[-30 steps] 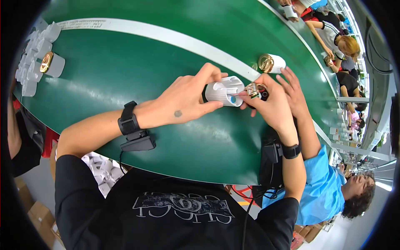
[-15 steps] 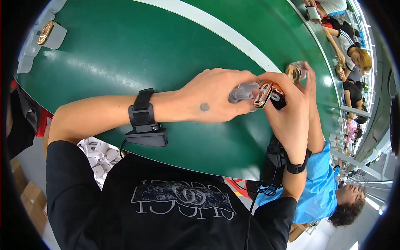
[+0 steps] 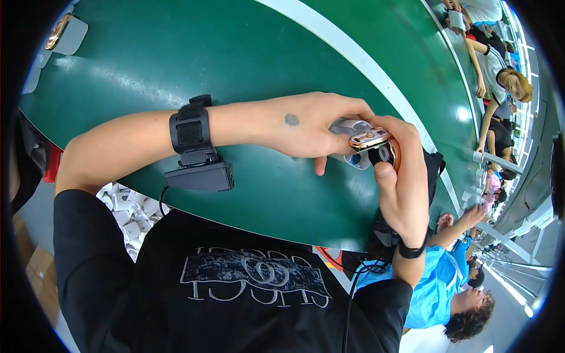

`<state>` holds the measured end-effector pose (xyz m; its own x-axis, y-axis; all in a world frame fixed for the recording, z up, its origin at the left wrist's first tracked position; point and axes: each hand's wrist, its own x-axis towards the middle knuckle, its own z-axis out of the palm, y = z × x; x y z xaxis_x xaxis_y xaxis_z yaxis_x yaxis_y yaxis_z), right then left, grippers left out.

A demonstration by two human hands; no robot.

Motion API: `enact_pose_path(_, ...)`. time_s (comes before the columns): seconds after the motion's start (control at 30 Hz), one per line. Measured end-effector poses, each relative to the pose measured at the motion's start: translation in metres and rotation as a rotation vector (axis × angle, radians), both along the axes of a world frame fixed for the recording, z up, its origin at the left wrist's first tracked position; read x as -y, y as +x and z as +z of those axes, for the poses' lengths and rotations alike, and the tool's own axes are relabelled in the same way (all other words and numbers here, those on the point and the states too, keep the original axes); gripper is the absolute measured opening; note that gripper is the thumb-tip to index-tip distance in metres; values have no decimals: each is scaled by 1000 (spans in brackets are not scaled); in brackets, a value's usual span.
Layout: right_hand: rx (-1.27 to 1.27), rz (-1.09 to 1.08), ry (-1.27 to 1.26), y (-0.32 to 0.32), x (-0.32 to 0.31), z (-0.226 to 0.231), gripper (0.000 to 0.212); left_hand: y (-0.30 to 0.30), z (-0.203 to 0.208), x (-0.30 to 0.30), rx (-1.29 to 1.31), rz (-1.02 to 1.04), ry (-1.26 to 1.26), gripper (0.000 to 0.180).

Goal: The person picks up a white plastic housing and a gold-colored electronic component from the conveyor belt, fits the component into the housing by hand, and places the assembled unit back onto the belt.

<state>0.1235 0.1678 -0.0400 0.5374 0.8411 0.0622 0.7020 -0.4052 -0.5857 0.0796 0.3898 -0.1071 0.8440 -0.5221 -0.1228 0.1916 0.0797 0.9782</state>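
A small white cylindrical part [image 3: 352, 127] with a gold-coloured metal cap [image 3: 369, 139] is being held over the green desk [image 3: 176, 65], between the two hands, above the near right part of the desk. The left hand [image 3: 306, 126] is being kept closed around the white body, its grip narrow and wrapped over the part from the left, so most of the part is being hidden by the fingers. The right hand [image 3: 406, 182] is being pressed against the capped end, with the thumb [image 3: 384, 176] lying just below a dark round opening; its grip is also being kept tight on the part.

A black wrist strap [image 3: 189, 128] with a dark box [image 3: 200, 176] is being worn on the left forearm. A white stripe [image 3: 353, 56] is being seen running across the desk. At the far left rim, another gold-capped white piece [image 3: 65, 32] is lying, well apart from the hands. Loose white parts [image 3: 126, 206] are being seen below the desk edge, and other people [image 3: 500, 82] are sitting along the desk's right side.
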Motion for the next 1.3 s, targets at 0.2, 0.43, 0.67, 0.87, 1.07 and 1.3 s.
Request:
enact_pose_path(0.2, 54, -62, 130, 1, 7, -25, 60, 0, 3, -5, 22, -70, 21, 42)
enact_pose_path(0.43, 260, 105, 97, 11, 6, -20, 62, -8, -12, 4, 345, 84, 106, 57)
enact_pose_path(0.67, 367, 142, 51, 12, 10, -8, 54, -4, -19, 3, 456, 44, 142, 57)
enact_pose_path(0.87, 410, -27, -19, -6, 9, 2, 58, -3, -15, 1, 449, 39, 175, 57)
enact_pose_path(1.07, 402, -26, -47, -7, 4, -3, 58, -4, -16, 1, 412, 61, 135, 53)
enact_pose_path(1.3, 445, 5, -58, -7, 8, -6, 58, -5, -18, 1, 471, 42, 175, 59)
